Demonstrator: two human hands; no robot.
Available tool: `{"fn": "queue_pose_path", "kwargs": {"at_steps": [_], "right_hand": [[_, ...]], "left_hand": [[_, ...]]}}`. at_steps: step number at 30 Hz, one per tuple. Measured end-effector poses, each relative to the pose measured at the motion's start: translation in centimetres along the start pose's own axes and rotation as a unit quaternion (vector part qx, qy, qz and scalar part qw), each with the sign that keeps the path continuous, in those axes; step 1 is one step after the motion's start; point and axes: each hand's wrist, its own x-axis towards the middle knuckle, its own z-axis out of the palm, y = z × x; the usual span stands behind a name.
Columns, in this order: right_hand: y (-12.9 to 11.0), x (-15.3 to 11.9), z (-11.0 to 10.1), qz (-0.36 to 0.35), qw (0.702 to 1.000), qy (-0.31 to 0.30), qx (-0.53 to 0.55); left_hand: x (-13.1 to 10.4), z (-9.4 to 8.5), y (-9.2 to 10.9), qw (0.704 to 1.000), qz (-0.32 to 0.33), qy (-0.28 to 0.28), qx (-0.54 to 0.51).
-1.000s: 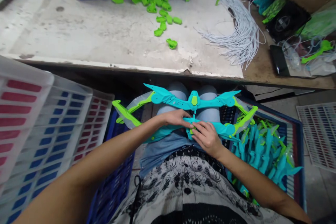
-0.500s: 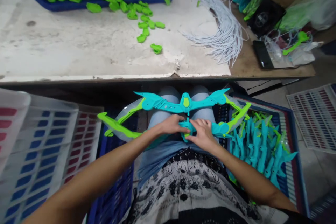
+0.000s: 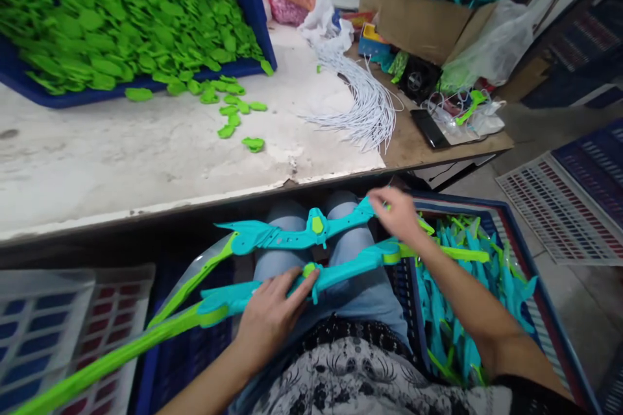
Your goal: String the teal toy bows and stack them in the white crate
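Note:
Two turquoise toy bows with lime-green limbs lie across my lap. My left hand [image 3: 275, 308] is wrapped round the middle of the near toy bow [image 3: 348, 269], beside its small green centre piece. The near bow's left green limb reaches out to the lower left, and its right one passes under my right forearm. My right hand [image 3: 396, 214], slightly blurred, is closed at the right end of the far toy bow [image 3: 292, 238]. My fingers hide that end. A clear strip runs along the far bow's left limb.
On the worktable [image 3: 195, 162] stand a blue bin [image 3: 260, 19] of green plastic pieces, a bundle of white cords [image 3: 372, 104] and a phone [image 3: 429, 128]. A crate [image 3: 559, 337] of bow parts is at my right. White plastic baskets [image 3: 114, 337] stand at my left.
My right hand has left the near bow's middle for the far bow's right end. My left hand stays near the middle. The near bow's green limbs now stretch outward, and the view has shifted.

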Motion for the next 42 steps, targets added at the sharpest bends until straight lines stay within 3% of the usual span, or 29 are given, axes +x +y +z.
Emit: {"fn": "queue_pose_path", "kwargs": {"at_steps": [1, 3, 7, 10, 13, 15, 17, 20, 22, 24, 28, 29, 31, 34, 35, 37, 38, 40, 42], "right_hand": [[1.1, 2.8, -1.3, 0.047, 0.997, 0.038, -0.055], [3.2, 8.1, -3.2, 0.123, 0.979, 0.039, -0.157], [5.4, 15.3, -3.7, 0.211, 0.942, -0.072, -0.249], [5.8, 17.4, -2.6, 0.196, 0.924, -0.142, -0.297], [6.2, 18.1, -2.1, 0.164, 0.915, -0.166, -0.33], [6.6, 18.1, -2.4, 0.155, 0.916, -0.164, -0.333], [7.1, 17.5, -3.3, 0.158, 0.917, -0.162, -0.328], [8.1, 15.0, -5.5, 0.193, 0.93, -0.16, -0.269], [8.8, 11.7, -7.2, 0.24, 0.945, -0.167, -0.149], [9.6, 7.0, -8.8, 0.29, 0.938, -0.189, 0.02], [10.1, -4.9, -11.2, 0.345, 0.859, -0.243, 0.29], [10.0, -7.8, -11.4, 0.36, 0.842, -0.233, 0.328], [9.5, -13.0, -11.3, 0.395, 0.829, -0.153, 0.364], [8.8, -18.2, -9.5, 0.413, 0.854, 0.051, 0.311], [8.7, -19.2, -8.6, 0.405, 0.866, 0.108, 0.271], [8.7, -20.5, -6.7, 0.386, 0.885, 0.183, 0.186], [8.8, -20.9, -5.8, 0.376, 0.891, 0.206, 0.147], [9.2, -21.3, -4.2, 0.36, 0.899, 0.233, 0.088], [9.6, -21.5, -3.1, 0.348, 0.903, 0.243, 0.059]], "left_hand": [[-0.5, 0.2, 0.0, 0.998, 0.011, 0.032, 0.044], [-1.2, 1.1, 0.1, 0.993, 0.015, 0.061, 0.105], [-2.2, 3.1, 0.8, 0.988, 0.026, 0.033, 0.149], [-3.6, 3.4, 1.0, 0.992, 0.048, 0.008, 0.12], [-4.3, 2.1, 0.9, 0.995, 0.071, -0.003, 0.065], [-3.4, 0.7, 0.7, 0.996, 0.076, 0.025, 0.035], [-1.0, -0.2, 0.3, 0.995, 0.059, 0.082, 0.022], [4.4, 0.1, -0.7, 0.991, 0.003, 0.128, 0.027], [7.7, 1.2, -1.7, 0.995, -0.031, 0.086, 0.027], [9.9, 2.3, -2.9, 0.997, -0.069, 0.029, 0.025], [10.5, 2.6, -4.9, 0.992, -0.123, -0.003, 0.03], [10.3, 2.2, -5.1, 0.992, -0.125, 0.002, 0.028], [9.9, 1.4, -4.4, 0.991, -0.127, 0.035, 0.025], [9.8, 0.9, -0.1, 0.988, -0.11, 0.101, -0.038], [9.9, 1.2, 2.1, 0.987, -0.093, 0.086, -0.098], [10.3, 2.8, 6.8, 0.962, -0.056, -0.039, -0.264], [10.6, 4.0, 9.0, 0.929, -0.056, -0.127, -0.343], [11.4, 6.9, 12.7, 0.835, -0.122, -0.274, -0.462], [12.4, 10.0, 15.1, 0.73, -0.243, -0.327, -0.549]]}}
